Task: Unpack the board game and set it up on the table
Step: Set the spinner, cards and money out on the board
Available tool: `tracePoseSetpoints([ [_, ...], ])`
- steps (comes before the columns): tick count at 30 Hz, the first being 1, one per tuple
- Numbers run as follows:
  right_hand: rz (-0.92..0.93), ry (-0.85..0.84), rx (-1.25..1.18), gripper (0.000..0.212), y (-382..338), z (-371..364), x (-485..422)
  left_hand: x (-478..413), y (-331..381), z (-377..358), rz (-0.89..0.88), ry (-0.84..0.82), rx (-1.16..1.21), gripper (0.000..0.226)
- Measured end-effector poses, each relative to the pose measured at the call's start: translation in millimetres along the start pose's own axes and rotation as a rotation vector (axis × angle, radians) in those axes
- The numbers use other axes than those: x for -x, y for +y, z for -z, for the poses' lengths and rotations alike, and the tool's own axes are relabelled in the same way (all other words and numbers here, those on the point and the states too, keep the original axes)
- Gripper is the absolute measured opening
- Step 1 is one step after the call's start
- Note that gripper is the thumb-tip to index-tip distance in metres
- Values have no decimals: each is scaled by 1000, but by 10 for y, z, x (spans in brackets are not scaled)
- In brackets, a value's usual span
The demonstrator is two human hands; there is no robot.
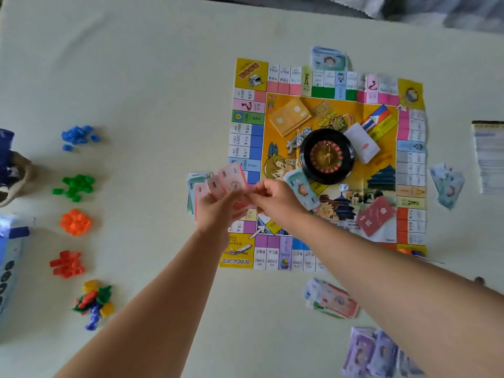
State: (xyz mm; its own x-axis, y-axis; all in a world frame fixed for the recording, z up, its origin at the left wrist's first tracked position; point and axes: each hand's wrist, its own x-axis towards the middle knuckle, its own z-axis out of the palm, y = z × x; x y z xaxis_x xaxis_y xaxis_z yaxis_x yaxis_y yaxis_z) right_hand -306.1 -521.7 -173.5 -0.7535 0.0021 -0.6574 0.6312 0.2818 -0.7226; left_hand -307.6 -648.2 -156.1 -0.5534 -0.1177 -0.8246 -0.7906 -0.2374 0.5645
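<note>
Holding a fan of pink notes in my left hand over the board's left edge, I see their long axis point toward the table's far edge. My right hand meets them from the right, pinching the lower end of one note, so I judge it best placed to draw that note rightward.

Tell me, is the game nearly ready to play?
Nearly. The board is unfolded with the wheel on it, and the pieces sit sorted by colour. The left hand and right hand hold pink notes, apparently dealing. The purple notes look undealt.
</note>
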Motion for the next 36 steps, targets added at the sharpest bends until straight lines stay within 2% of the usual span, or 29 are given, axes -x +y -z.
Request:
tracePoseSetpoints([
  [4,-16,41,-76,7,-13,495,-116,-37,49,-453,-51,-23,-177,15],
  [8,-16,56,-94,24,-3,995,-261,-55,149,-912,-60,-99,-380,16],
  [12,0,96,-27,16,-15,1552,-479,-167,290,-1373,-37,-173,-554,17],
  [17,49,69,109,7,-25,2195,-775,-434,539,-1922,38,-260,-756,21],
  [20,33,143,91,12,-64,2486,-1029,-584,708,-2225,30,-241,-639,23],
  [25,-46,287,-199,14,-256,2738,-1511,-918,973,-2553,-78,-10,-347,22],
  [30,-52,351,-356,7,-538,2745,-1948,-1142,1147,-2771,-174,81,-218,14],
  [32,-53,426,-314,13,-584,2716,-2128,-1199,1161,-2825,-198,89,-225,19],
  [36,-40,524,16,14,-595,2704,-2306,-1228,1148,-2872,-191,48,-278,18],
])
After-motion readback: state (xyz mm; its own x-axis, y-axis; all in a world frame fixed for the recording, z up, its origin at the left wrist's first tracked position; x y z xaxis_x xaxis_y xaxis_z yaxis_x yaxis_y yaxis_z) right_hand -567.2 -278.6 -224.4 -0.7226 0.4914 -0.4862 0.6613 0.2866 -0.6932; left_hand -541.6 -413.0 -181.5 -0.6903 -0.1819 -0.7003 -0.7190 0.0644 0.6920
